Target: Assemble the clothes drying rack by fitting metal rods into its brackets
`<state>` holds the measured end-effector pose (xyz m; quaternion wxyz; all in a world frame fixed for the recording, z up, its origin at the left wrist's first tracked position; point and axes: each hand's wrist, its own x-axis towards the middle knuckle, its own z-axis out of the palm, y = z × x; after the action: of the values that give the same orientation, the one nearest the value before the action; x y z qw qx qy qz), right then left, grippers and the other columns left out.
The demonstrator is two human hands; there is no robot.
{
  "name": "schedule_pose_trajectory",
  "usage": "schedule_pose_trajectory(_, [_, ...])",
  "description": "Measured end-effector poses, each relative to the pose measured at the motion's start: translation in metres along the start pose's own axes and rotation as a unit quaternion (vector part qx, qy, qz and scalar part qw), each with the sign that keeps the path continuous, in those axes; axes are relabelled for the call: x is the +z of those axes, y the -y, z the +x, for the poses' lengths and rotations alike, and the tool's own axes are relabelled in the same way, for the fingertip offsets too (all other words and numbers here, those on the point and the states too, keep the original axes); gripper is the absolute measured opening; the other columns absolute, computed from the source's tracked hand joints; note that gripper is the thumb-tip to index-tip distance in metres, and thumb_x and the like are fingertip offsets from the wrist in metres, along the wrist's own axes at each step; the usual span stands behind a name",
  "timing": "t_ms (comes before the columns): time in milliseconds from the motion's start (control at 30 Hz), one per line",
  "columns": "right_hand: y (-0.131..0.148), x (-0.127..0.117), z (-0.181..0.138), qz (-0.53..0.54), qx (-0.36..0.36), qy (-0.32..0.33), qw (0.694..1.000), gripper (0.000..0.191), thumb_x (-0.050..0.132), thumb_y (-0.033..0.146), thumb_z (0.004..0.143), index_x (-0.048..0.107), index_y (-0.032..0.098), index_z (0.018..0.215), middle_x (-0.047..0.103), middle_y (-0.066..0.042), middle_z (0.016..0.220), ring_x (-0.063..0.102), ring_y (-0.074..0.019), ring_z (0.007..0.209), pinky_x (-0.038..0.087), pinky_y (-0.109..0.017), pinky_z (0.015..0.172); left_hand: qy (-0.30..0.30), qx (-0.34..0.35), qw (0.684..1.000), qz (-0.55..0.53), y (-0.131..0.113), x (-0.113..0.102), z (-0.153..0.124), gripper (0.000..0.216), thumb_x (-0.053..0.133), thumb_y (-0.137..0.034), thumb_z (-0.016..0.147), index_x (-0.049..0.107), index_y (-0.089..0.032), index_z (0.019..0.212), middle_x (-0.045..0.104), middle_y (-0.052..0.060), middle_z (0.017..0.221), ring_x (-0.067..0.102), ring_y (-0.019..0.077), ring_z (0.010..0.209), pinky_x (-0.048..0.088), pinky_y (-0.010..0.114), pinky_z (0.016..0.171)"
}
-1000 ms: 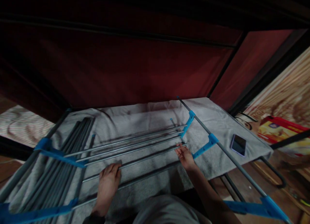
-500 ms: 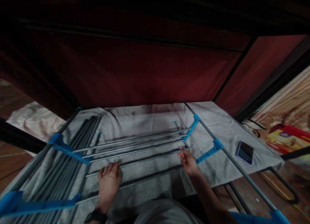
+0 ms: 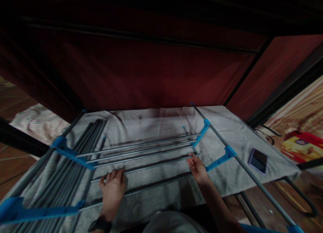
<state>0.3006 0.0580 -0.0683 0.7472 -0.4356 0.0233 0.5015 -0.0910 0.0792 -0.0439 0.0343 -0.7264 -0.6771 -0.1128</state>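
A rack of thin grey metal rods (image 3: 141, 152) with blue plastic connectors (image 3: 202, 132) lies flat on a light grey cloth (image 3: 156, 122). My left hand (image 3: 112, 189) curls its fingers over one loose rod (image 3: 151, 165) near that rod's left end. My right hand (image 3: 198, 167) pinches the same rod near its right end, beside a blue connector arm (image 3: 219, 159). A watch sits on my left wrist.
A bundle of dark grey poles (image 3: 65, 179) lies on the left of the cloth. A phone (image 3: 258, 160) rests on the cloth's right side. Dark red fabric panels (image 3: 151, 71) rise behind. A red and yellow box (image 3: 301, 145) sits on the floor at right.
The view has shifted slightly, so everything sits a little more to the right. Both hands stay on the same rod, hardly moved.
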Motion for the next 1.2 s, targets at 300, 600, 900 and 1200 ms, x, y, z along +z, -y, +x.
schedule_pose_trajectory(300, [-0.0019, -0.0022, 0.0030, -0.019, -0.009, 0.001, 1.000, 0.026, 0.086, 0.023, 0.064, 0.061, 0.024, 0.072, 0.074, 0.004, 0.079, 0.068, -0.0121, 0.072, 0.059, -0.028, 0.076, 0.002, -0.008, 1.000, 0.004, -0.0003, 0.0016, -0.0007, 0.038, 0.036, -0.020, 0.097, 0.069, -0.018, 0.116, 0.070, 0.011, 0.113, 0.058, 0.0283, 0.109, 0.026, 0.052, 0.108])
schedule_pose_trajectory(600, [0.0007, 0.0010, -0.0019, -0.009, 0.001, -0.007, 1.000, 0.020, 0.081, 0.018, 0.071, 0.062, 0.023, 0.073, 0.074, 0.002, 0.079, 0.070, -0.0117, 0.074, 0.060, -0.026, 0.075, 0.008, -0.075, 0.997, -0.014, -0.0039, -0.0014, 0.0002, 0.037, 0.037, -0.024, 0.097, 0.067, -0.017, 0.116, 0.068, 0.014, 0.118, 0.055, 0.0301, 0.115, 0.021, 0.063, 0.111])
schedule_pose_trajectory(900, [-0.0007, -0.0011, -0.0007, -0.006, -0.006, -0.011, 1.000, 0.017, 0.079, 0.016, 0.073, 0.063, 0.023, 0.073, 0.074, 0.002, 0.079, 0.070, -0.0112, 0.073, 0.060, -0.023, 0.073, -0.018, -0.072, 0.997, -0.005, -0.0041, -0.0043, -0.0011, 0.036, 0.037, -0.022, 0.096, 0.067, -0.018, 0.114, 0.068, 0.012, 0.113, 0.058, 0.0303, 0.112, 0.021, 0.064, 0.113])
schedule_pose_trajectory(1200, [-0.0013, -0.0060, 0.0036, -0.003, -0.004, -0.006, 1.000, 0.020, 0.081, 0.019, 0.070, 0.062, 0.023, 0.076, 0.073, 0.004, 0.080, 0.070, -0.0102, 0.073, 0.060, -0.021, 0.074, -0.030, -0.067, 0.997, -0.004, -0.0002, 0.0020, -0.0039, 0.034, 0.037, -0.019, 0.095, 0.066, -0.019, 0.114, 0.068, 0.012, 0.113, 0.058, 0.0293, 0.111, 0.019, 0.064, 0.113])
